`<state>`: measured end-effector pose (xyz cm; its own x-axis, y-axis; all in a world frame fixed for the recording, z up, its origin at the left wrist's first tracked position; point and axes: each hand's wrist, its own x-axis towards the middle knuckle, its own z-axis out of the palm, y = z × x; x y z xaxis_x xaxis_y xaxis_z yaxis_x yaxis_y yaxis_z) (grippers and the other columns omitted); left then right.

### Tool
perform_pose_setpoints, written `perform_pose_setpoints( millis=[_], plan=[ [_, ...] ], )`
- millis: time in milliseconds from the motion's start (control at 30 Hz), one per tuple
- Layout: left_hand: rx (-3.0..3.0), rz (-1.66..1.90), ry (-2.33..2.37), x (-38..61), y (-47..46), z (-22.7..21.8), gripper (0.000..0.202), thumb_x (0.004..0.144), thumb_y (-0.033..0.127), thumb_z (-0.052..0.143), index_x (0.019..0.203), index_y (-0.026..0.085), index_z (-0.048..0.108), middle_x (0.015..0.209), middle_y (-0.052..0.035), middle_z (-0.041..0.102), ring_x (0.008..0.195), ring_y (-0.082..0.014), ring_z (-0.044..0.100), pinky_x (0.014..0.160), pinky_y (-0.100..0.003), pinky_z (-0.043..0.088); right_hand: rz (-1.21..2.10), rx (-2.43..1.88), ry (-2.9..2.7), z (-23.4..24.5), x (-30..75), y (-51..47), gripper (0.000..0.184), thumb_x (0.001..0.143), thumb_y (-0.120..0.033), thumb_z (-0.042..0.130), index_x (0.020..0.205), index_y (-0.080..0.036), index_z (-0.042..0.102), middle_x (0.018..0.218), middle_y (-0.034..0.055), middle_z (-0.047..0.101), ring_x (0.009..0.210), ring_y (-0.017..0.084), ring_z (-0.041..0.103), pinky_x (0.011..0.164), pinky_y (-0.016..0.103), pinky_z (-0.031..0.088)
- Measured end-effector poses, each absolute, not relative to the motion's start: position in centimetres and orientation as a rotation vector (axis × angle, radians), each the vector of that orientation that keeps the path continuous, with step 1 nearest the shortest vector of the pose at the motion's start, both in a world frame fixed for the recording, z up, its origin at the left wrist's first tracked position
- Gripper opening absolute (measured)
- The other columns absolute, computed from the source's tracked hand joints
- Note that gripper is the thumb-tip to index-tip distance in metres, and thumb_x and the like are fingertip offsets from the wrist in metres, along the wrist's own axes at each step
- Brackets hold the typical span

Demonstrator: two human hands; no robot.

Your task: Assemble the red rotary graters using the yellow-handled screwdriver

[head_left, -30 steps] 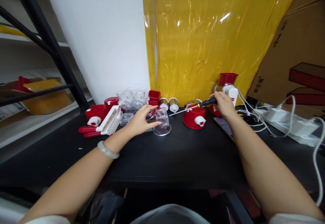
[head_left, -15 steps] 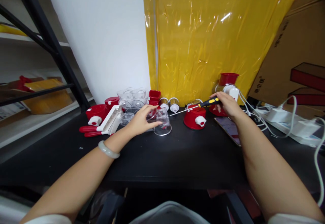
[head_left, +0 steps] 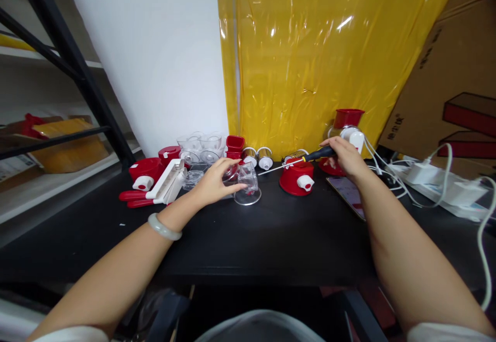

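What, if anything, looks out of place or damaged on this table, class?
A small white scrap lies alone on the black table, in front of the red-handled white part, and could be stray litter. No spill or damage stands out.

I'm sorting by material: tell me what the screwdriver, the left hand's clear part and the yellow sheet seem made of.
Screwdriver: metal shaft, by its bright gleam; dark handle, plastic or rubber. Clear part: glossy and see-through, likely plastic, though glass is possible. Yellow sheet: probably plastic film, judging by shiny creases.
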<state>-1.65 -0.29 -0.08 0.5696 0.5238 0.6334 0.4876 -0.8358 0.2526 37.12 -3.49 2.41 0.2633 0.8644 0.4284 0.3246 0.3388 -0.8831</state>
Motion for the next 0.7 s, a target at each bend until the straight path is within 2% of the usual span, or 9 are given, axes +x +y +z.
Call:
perform_pose_setpoints(
  millis=[67, 133, 233, 333, 433, 533, 600, 700],
  plan=[
    [2.738, 1.134, 0.882, -1.63, -0.32, -0.05, 0.061, 0.081, 0.048, 0.073, 0.134, 0.024, 0.052, 0.129, -0.0110, 0.057, 0.121, -0.0277, 0.056, 0.106, -0.049, 0.045, 0.525, -1.235, -1.305, 2.37, 36.91, -3.61, 0.025, 0.089, -0.047, 0.048, 0.082, -0.026, 0.059, 0.038, -0.0054, 0.037, 0.032, 0.015, 0.037, 0.044, 0.034, 0.044],
    [2.735, 1.139, 0.883, -1.61, -0.37, -0.01, 0.061, 0.081, 0.048, 0.074, 0.133, 0.023, 0.052, 0.129, -0.0110, 0.058, 0.121, -0.0278, 0.056, 0.106, -0.049, 0.045, 0.546, -1.227, -1.267, 2.33, 36.87, -3.50, 0.026, 0.089, -0.047, 0.046, 0.083, -0.025, 0.058, 0.043, -0.0035, 0.044, 0.035, 0.016, 0.043, 0.045, 0.033, 0.045],
    [2.733, 1.141, 0.884, -1.58, -0.43, 0.03, 0.062, 0.080, 0.047, 0.074, 0.133, 0.024, 0.052, 0.128, -0.0107, 0.058, 0.120, -0.0279, 0.057, 0.106, -0.050, 0.046, 0.598, -1.195, -1.197, 2.27, 37.09, -3.02, 0.021, 0.087, -0.039, 0.046, 0.084, -0.023, 0.059, 0.063, 0.0022, 0.060, 0.049, 0.018, 0.057, 0.046, 0.032, 0.049],
    [2.740, 1.136, 0.885, -1.61, -0.45, 0.01, 0.061, 0.081, 0.048, 0.074, 0.133, 0.024, 0.052, 0.128, -0.0107, 0.058, 0.120, -0.0279, 0.057, 0.105, -0.050, 0.047, 0.572, -1.179, -1.194, 2.26, 37.27, -2.70, 0.014, 0.081, -0.030, 0.049, 0.079, -0.023, 0.061, 0.071, 0.0034, 0.063, 0.054, 0.017, 0.058, 0.048, 0.032, 0.051],
    [2.748, 1.137, 0.883, -1.63, -0.43, -0.03, 0.062, 0.081, 0.048, 0.073, 0.134, 0.025, 0.052, 0.128, -0.0103, 0.058, 0.120, -0.0273, 0.057, 0.105, -0.049, 0.046, 0.497, -1.189, -1.224, 2.23, 37.13, -2.88, 0.014, 0.083, -0.034, 0.053, 0.077, -0.024, 0.060, 0.065, 0.0023, 0.061, 0.048, 0.016, 0.054, 0.046, 0.031, 0.048],
    [2.749, 1.136, 0.878, -1.62, -0.43, -0.06, 0.062, 0.081, 0.048, 0.073, 0.134, 0.024, 0.051, 0.128, -0.0101, 0.058, 0.120, -0.0265, 0.057, 0.105, -0.048, 0.046, 0.457, -1.205, -1.267, 2.09, 36.98, -3.13, 0.025, 0.088, -0.046, 0.053, 0.075, -0.025, 0.060, 0.046, -0.0019, 0.047, 0.037, 0.015, 0.043, 0.040, 0.031, 0.042],
    [2.751, 1.132, 0.877, -1.60, -0.44, -0.06, 0.062, 0.081, 0.048, 0.073, 0.134, 0.024, 0.051, 0.128, -0.0103, 0.057, 0.120, -0.0262, 0.057, 0.105, -0.048, 0.046, 0.453, -1.206, -1.281, 1.97, 37.03, -3.08, 0.031, 0.089, -0.050, 0.051, 0.074, -0.025, 0.061, 0.042, -0.0029, 0.042, 0.035, 0.015, 0.041, 0.039, 0.031, 0.041],
    [2.755, 1.127, 0.877, -1.61, -0.44, -0.05, 0.063, 0.081, 0.049, 0.073, 0.134, 0.023, 0.051, 0.128, -0.0105, 0.057, 0.119, -0.0261, 0.057, 0.105, -0.047, 0.046, 0.512, -1.154, -1.221, 1.87, 37.21, -2.70, 0.027, 0.087, -0.045, 0.050, 0.078, -0.024, 0.064, 0.057, 0.0010, 0.056, 0.046, 0.017, 0.053, 0.043, 0.032, 0.047]
  ],
)
